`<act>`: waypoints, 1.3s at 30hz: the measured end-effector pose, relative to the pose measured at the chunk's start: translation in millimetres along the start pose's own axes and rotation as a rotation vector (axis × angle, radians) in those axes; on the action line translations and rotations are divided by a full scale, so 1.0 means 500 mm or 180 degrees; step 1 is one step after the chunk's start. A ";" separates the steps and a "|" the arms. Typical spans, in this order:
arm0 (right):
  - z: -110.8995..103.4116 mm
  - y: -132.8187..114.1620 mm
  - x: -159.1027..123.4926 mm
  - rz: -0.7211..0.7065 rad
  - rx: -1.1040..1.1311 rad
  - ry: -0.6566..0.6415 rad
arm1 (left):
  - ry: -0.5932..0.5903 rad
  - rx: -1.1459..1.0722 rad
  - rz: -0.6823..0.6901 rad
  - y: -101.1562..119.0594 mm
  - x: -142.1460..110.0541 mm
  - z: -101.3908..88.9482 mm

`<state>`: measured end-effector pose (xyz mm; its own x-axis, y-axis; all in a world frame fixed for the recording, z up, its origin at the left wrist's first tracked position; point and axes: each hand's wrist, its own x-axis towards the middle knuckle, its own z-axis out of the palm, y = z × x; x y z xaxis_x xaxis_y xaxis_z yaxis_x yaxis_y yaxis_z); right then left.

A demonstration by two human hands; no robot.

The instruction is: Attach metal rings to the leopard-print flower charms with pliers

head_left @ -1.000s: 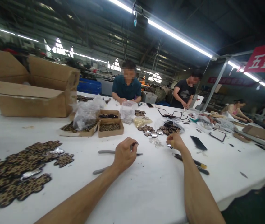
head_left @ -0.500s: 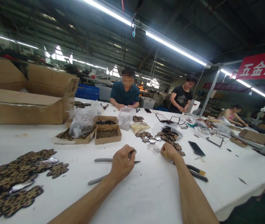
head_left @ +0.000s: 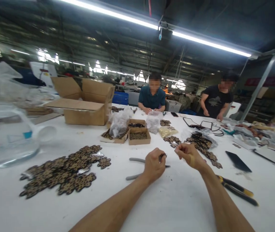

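My left hand (head_left: 154, 165) is closed above the table, with a small dark piece (head_left: 162, 156) between thumb and fingertips; its exact kind is too small to make out. Beneath that hand lies a pair of pliers with grey handles (head_left: 137, 159), its dark tip showing past the knuckles. My right hand (head_left: 191, 156) is raised just to the right, thumb and forefinger pinched together. Whatever sits in this pinch is too tiny to name. Leopard-print flower-shaped patches (head_left: 200, 145) lie just beyond the right hand.
Many leopard-print patches (head_left: 64, 170) cover the table at left, near a clear plastic jug (head_left: 6, 135). Small cardboard boxes of metal bits (head_left: 139, 141) stand ahead, a large carton (head_left: 86, 114) behind. Yellow-black pliers (head_left: 239, 190) and a dark phone (head_left: 238, 161) lie right. Two co-workers stand opposite.
My right hand has lifted from a small heap of shiny bits and come up toward my left hand, which still holds the dark piece. The view has turned to the left.
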<state>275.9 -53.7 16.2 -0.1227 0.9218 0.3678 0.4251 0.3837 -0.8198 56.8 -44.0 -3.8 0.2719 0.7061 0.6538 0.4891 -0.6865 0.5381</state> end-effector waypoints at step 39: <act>0.047 -0.030 -0.021 0.0112 -0.0022 -0.0130 | 0.0031 -0.0247 0.0322 0.022 -0.008 -0.006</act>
<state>249.7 -68.0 14.2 -0.1441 0.9363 0.3203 0.4361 0.3506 -0.8288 58.7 -54.9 1.4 0.3084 0.6312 0.7116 0.3938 -0.7657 0.5086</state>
